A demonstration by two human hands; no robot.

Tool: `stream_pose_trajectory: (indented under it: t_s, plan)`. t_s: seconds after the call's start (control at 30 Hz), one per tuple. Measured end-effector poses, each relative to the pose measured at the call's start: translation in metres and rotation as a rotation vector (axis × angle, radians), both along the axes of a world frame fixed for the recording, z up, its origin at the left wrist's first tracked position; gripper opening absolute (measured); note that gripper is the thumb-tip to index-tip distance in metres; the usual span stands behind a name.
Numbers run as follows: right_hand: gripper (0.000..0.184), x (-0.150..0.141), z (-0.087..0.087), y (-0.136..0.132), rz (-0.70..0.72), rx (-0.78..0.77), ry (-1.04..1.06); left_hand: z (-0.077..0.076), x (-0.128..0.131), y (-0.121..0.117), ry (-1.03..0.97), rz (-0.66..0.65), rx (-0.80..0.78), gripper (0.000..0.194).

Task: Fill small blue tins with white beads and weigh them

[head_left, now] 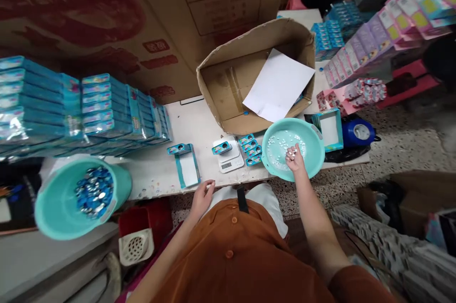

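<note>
White worktop (194,120), head view: pellets (280,164) in basin (318,150), scale (232,165) near.
Right hand (295,161): palm up, half-curled over basin, several pellets held. Left hand (203,197): loosely curled at worktop edge, contents unclear. Handling: probably light, hard, apt to roll; best pinched by the sides.

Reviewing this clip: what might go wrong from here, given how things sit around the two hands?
Small white pieces sit loosely in the right hand, so some may slip out, perhaps beyond the green basin.

The basin's near rim appears to reach the front edge of the table; a bump might tip it.

A small blue box stands on the white scale; a passing sleeve or hand might knock it over.
</note>
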State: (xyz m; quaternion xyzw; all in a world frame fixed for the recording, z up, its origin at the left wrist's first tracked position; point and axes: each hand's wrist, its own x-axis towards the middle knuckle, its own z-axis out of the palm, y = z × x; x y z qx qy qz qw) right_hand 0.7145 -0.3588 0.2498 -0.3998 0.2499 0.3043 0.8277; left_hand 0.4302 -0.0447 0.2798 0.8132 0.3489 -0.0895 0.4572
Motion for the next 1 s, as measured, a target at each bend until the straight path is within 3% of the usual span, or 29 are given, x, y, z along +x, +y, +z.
stream_pose_trajectory:
  t_s: [0.13,0.27,0.53,0.63,0.73,0.87,1.0]
  plan:
    - [0.030,-0.011,0.012,0.000,-0.177,0.045,0.001,-0.009,-0.001,0.027,0.009,-0.023,-0.029,0.045]
    - [0.019,-0.015,0.019,0.005,-0.240,-0.023,0.012,-0.019,-0.002,0.045,0.005,-0.072,-0.029,0.049]
    - [0.032,-0.032,0.046,0.037,-0.453,0.074,-0.031,-0.016,0.014,0.050,-0.014,-0.092,-0.105,0.050]
    - [0.035,-0.042,0.051,0.059,-0.565,0.115,0.100,-0.015,0.018,0.048,-0.022,-0.070,-0.157,0.050]
    - [0.033,-0.053,0.051,0.083,-0.508,0.163,0.243,-0.015,0.018,0.049,-0.030,-0.047,-0.182,0.049]
    - [0.031,-0.064,0.055,0.120,-0.368,0.301,0.242,-0.020,0.012,0.054,-0.053,0.023,-0.212,0.047]
    - [0.027,-0.070,0.057,0.165,-0.341,0.357,0.276,-0.023,0.007,0.058,-0.084,0.081,-0.220,0.047]
